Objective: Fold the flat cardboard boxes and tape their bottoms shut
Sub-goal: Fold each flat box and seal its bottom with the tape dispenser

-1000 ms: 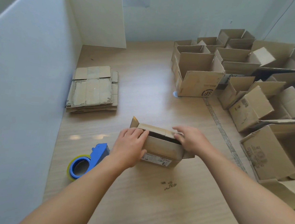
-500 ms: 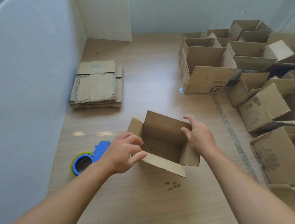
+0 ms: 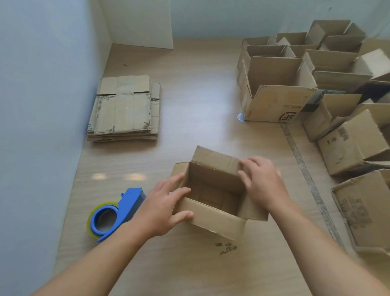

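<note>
A white partition (image 3: pixel 29 111) is seen along the left edge of the wooden table (image 3: pixel 179 275). A stack of flat boxes (image 3: pixel 124 109) is laid against it at the far left. Nearer, a blue tape dispenser (image 3: pixel 116 214) is set on the table, just left of the left wrist and apart from the carton.

The left hand (image 3: pixel 161 210) is placed at the near-left corner of the open box (image 3: pixel 216 191). That corner is grasped, with the thumb laid across the near flap and the fingers spread along the left flap. The box is stood upright at the middle of the table with its mouth upward and all four flaps splayed.

The far-right corner is taken by the right hand (image 3: pixel 263 183), with its fingers curled over the rim, though this hand is blurred.

At the far right, many erected boxes (image 3: pixel 275 93) are crowded together, well apart from the held carton.
</note>
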Demonstrator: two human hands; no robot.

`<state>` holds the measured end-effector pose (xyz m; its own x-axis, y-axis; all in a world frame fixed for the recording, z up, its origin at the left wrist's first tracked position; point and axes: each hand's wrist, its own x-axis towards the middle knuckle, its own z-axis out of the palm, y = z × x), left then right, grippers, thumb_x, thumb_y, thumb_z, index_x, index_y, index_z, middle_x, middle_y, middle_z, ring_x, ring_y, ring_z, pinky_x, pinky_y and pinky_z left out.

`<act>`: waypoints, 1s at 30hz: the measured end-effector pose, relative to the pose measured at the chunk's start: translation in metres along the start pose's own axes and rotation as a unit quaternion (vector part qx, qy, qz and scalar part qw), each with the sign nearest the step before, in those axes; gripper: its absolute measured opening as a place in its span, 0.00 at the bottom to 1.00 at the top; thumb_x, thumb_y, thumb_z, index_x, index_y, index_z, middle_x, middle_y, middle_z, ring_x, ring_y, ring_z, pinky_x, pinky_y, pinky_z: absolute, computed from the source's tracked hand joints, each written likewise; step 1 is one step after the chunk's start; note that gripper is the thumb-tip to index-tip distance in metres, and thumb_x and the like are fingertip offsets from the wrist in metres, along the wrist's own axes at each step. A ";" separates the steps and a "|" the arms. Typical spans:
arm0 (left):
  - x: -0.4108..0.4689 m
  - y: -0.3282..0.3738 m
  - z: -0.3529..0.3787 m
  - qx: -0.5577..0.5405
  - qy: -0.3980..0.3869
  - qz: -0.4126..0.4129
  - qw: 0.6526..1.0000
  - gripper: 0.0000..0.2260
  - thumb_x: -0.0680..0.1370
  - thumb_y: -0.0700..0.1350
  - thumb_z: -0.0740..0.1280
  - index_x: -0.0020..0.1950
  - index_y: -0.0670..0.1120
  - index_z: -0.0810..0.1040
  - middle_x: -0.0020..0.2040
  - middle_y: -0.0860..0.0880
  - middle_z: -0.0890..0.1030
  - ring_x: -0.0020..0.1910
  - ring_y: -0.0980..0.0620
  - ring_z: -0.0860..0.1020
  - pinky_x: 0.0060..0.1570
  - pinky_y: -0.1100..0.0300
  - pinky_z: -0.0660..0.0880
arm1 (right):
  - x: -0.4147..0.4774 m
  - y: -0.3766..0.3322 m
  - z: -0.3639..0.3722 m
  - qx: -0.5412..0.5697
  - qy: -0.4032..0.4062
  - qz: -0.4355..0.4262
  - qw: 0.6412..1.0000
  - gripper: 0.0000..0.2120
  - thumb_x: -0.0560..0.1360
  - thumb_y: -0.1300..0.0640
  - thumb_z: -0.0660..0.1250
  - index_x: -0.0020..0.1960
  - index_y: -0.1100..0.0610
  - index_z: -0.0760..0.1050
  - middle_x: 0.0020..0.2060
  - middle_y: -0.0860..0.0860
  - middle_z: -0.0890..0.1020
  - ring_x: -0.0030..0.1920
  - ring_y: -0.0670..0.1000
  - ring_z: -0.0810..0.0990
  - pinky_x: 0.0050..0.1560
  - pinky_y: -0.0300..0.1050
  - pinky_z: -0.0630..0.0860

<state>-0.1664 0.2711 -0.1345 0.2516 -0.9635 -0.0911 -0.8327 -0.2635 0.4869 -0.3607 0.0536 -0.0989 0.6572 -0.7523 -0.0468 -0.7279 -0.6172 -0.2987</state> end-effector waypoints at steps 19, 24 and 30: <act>0.001 0.000 -0.035 0.020 0.063 0.021 0.998 0.22 0.76 0.60 0.57 0.63 0.51 0.79 0.62 0.54 0.77 0.61 0.51 0.72 0.62 0.52 0.70 | -0.087 -0.063 0.020 -0.084 -0.222 -0.115 0.965 0.33 0.75 0.29 0.52 0.73 0.47 0.60 0.63 0.49 0.74 0.61 0.56 0.73 0.57 0.52 0.69; 0.023 0.022 -0.036 0.058 0.037 0.067 0.995 0.22 0.74 0.56 0.57 0.63 0.50 0.79 0.63 0.53 0.78 0.61 0.49 0.74 0.60 0.53 0.73 | -0.061 -0.021 -0.008 -0.062 -0.214 -0.054 0.973 0.27 0.78 0.38 0.63 0.73 0.46 0.62 0.65 0.48 0.73 0.64 0.54 0.71 0.67 0.53 0.65; 0.086 0.064 -0.040 0.144 0.000 0.101 0.984 0.24 0.75 0.54 0.58 0.68 0.49 0.74 0.62 0.50 0.78 0.58 0.45 0.77 0.55 0.52 0.77 | -0.014 0.038 -0.039 -0.111 -0.206 -0.021 0.972 0.24 0.76 0.42 0.66 0.68 0.48 0.65 0.62 0.50 0.73 0.64 0.56 0.72 0.66 0.55 0.66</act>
<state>-0.1785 0.1734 -0.0762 0.0662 -0.9976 -0.0184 -0.9712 -0.0686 0.2282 -0.4052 0.0315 -0.0723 0.6760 -0.5983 -0.4302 -0.6936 -0.7138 -0.0971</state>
